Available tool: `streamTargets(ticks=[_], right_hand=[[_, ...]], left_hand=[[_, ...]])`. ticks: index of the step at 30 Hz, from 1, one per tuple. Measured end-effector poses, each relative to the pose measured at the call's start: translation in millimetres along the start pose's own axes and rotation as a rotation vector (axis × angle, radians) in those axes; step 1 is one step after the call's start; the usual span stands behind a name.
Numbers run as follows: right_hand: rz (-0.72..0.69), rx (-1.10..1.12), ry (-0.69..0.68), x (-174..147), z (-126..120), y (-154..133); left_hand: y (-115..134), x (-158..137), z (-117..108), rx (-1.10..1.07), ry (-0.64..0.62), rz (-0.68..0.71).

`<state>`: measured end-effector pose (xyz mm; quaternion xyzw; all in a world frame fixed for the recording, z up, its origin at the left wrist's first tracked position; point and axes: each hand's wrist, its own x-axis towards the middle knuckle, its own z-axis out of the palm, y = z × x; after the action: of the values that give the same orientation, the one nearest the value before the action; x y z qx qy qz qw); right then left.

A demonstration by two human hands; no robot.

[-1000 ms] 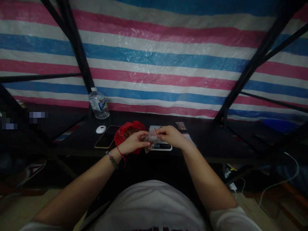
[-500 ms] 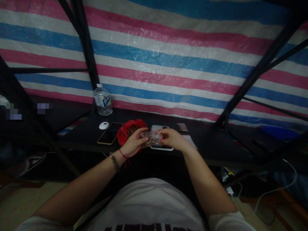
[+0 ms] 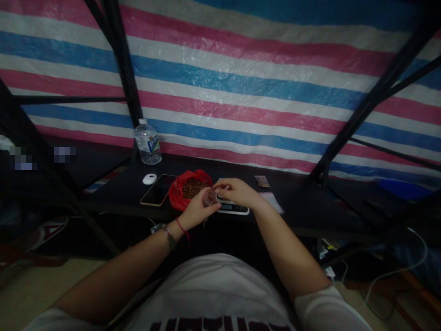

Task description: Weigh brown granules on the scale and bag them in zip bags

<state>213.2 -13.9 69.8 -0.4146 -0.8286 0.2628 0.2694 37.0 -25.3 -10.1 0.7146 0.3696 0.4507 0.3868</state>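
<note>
My left hand is wrapped round a small clear plastic bag, whose mouth faces up toward me. The fingertips of my right hand are pinched at the right edge of that bag. What lies inside it is hard to make out. Beside my left hand, a red plastic bag stands open and holds many small brown pieces. Under my right hand lies a white digital scale with a dark display, partly covered by the hand.
A filled small bag and flat clear bags lie to the right. To the left are a phone, a white rounded case and a clear bottle. Black metal posts frame the black table.
The small bag has turned from lying sideways to mouth-up in my left hand. My right hand has shifted left, from the twisted end to the bag's rim.
</note>
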Motion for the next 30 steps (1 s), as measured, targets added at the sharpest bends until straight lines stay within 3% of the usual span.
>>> streamTargets(ticks=[4,6,9,13,16,22,26,30], right_hand=[[0.153,-0.007,0.508,6,-17,63],[0.207,-0.023,0.648,4,-18,99],[0.252,-0.007,0.613,-2,-9,138],[0.282,-0.054,0.499,-4,8,153],[0.245,-0.064,0.451,-2,13,152],[0.257,-0.02,0.498,-1,14,146],[0.219,0.057,0.527,-1,13,137],[0.117,0.268,0.498,-7,16,117]], left_hand=[[-10,4,0,-0.259,0.129,-0.133],[-10,4,-2,-0.342,0.151,-0.17],[-5,4,-6,-0.421,0.096,-0.177],[4,7,-13,-0.424,0.071,-0.118],[10,17,-15,-0.327,0.043,-0.07],[7,54,-4,0.017,-0.003,0.029],[1,64,6,0.245,-0.007,-0.056],[-2,51,10,0.298,-0.051,-0.151]])
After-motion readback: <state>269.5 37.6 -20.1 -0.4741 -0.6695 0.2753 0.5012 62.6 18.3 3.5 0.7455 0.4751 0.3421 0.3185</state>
